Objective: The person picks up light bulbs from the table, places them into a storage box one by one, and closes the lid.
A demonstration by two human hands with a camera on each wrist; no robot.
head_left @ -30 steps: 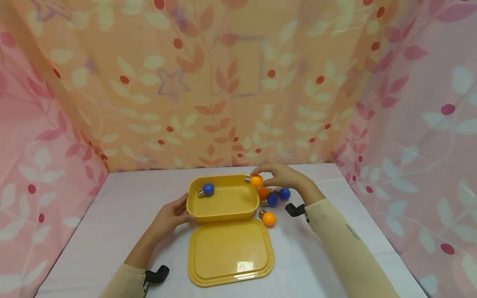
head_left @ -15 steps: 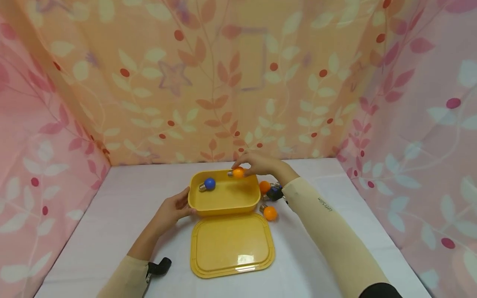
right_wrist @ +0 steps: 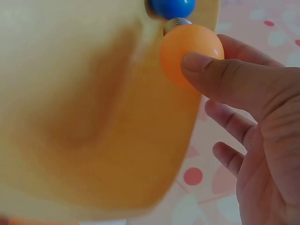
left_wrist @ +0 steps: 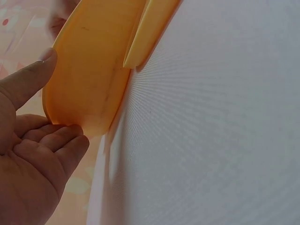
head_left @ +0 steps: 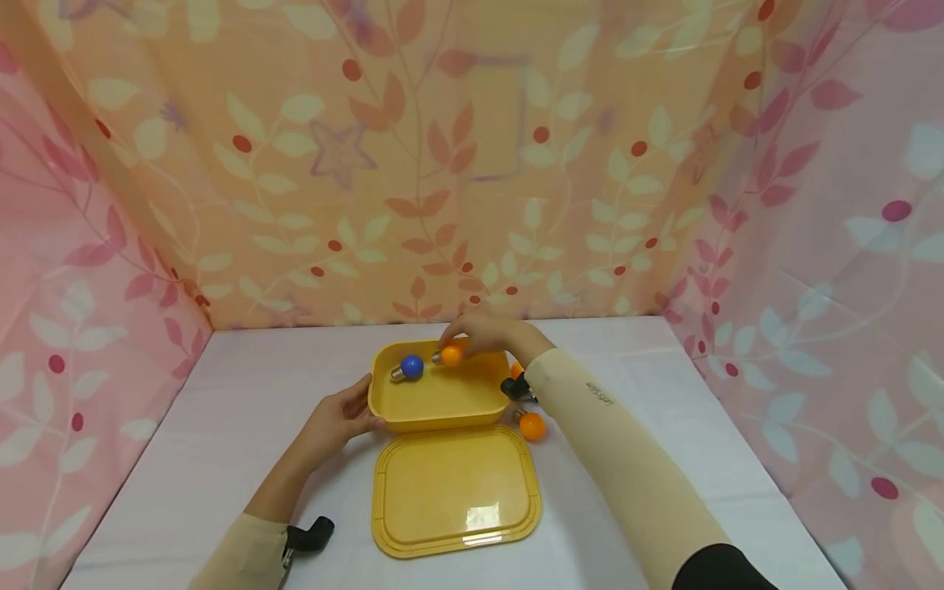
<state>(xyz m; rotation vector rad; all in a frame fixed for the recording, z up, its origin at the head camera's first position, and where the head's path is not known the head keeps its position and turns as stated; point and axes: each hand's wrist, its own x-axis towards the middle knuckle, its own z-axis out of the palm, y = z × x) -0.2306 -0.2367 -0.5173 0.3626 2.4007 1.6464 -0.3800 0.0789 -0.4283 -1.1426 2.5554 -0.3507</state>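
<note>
My right hand (head_left: 483,330) is over the yellow box (head_left: 442,422) and pinches an orange light bulb (right_wrist: 190,49) between thumb and index finger. The bulb's metal base points left. Beside it inside the box lies a blue bulb (head_left: 411,367), also partly seen at the top of the right wrist view. My left hand (head_left: 341,420) holds the box's left end, with the thumb (left_wrist: 35,77) on one side of the corner and the curled fingers (left_wrist: 65,140) on the other.
A yellow lid (head_left: 457,492) lies flat in front of the box. Another orange bulb (head_left: 533,426) sits near the box's front right corner. Part of an orange bulb (head_left: 517,370) shows behind the right wrist's black camera (head_left: 519,388). Patterned cloth walls (head_left: 811,246) enclose the white table (head_left: 243,393).
The orange bulb has moved left with my right hand, from the box's right rim to inside, close to the blue bulb. My left hand stays on the box.
</note>
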